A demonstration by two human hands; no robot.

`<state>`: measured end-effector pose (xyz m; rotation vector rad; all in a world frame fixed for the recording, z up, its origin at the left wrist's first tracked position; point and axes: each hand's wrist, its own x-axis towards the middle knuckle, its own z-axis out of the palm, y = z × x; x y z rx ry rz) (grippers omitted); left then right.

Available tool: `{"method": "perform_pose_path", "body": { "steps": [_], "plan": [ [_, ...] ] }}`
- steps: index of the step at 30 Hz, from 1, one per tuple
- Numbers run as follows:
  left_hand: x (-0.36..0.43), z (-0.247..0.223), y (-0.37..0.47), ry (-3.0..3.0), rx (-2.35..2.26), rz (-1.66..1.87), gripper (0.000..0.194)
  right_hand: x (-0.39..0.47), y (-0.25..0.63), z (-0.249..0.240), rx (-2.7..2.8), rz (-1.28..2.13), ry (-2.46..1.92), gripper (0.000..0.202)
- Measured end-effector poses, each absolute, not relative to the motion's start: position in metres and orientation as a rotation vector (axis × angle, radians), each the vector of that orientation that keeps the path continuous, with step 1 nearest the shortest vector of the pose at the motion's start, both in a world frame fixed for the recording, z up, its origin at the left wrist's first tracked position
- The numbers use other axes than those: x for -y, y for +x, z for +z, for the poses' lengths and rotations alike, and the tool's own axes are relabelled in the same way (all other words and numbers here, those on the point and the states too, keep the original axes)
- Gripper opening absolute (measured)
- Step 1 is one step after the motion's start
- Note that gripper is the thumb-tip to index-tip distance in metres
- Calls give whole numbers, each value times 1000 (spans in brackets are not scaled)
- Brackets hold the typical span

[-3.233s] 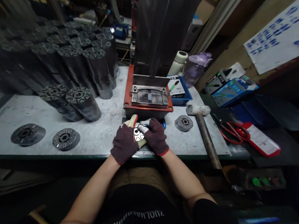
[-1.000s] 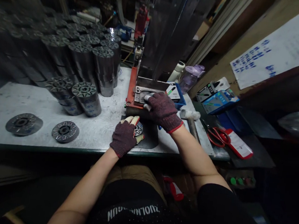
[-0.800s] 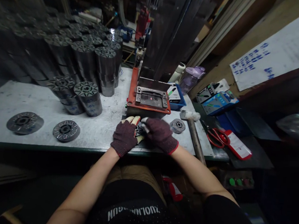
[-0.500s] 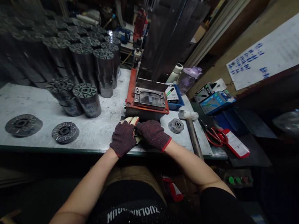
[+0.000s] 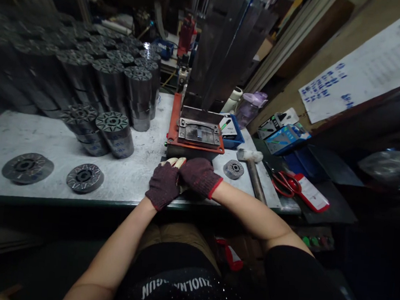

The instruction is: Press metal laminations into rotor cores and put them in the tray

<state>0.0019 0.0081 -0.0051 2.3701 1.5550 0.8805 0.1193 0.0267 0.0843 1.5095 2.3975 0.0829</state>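
My left hand (image 5: 164, 183), in a dark maroon knit glove with pale fingertips, is at the front of the bench with its fingers curled. Against it presses my right hand (image 5: 199, 177), gloved alike with a red cuff, its fingers bent inward. Whatever lies between or under them is hidden by the gloves. Just beyond the hands stands a press-like fixture (image 5: 199, 135) with a metal block on an orange-red base. A small slotted metal core (image 5: 234, 169) lies right of my right hand, beside a white-headed mallet (image 5: 254, 173).
Two slotted metal cores, one nearer (image 5: 84, 178) and one farther left (image 5: 27, 167), lie on the bench (image 5: 123, 180). Tall stacks of cores (image 5: 138, 98) fill the back left. Red-handled scissors (image 5: 286, 183), a blue tray (image 5: 238, 137) and a purple bottle (image 5: 251, 105) are at the right.
My right hand has shifted slightly left, closer over my left hand. The whole view has moved a little; the cores and tools stay in their places.
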Motion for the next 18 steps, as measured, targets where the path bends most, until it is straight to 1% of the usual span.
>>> {"method": "perform_pose_path", "body": {
  "steps": [3,5,7,9,10,14,18],
  "plan": [
    [-8,-7,3,2354,-1581,929,61,-31,118,87,-2412,72,1592,41],
    [-7,-5,4,2341,-1590,921,68,-31,132,94,-2570,60,1571,37],
    [-5,-2,5,2321,-1622,885,74,-34,150,100,-2745,234,1678,39],
    [-4,2,6,2311,-1654,854,74,-43,166,105,-2830,490,1839,46],
    [-4,3,6,2310,-1664,850,73,-50,170,106,-2846,550,1863,48],
    [-3,3,5,2330,-1650,864,73,-78,170,112,-2848,442,1762,49],
    [-3,0,5,2331,-1640,869,73,-75,162,118,-2803,396,1704,37]
  ]
}}
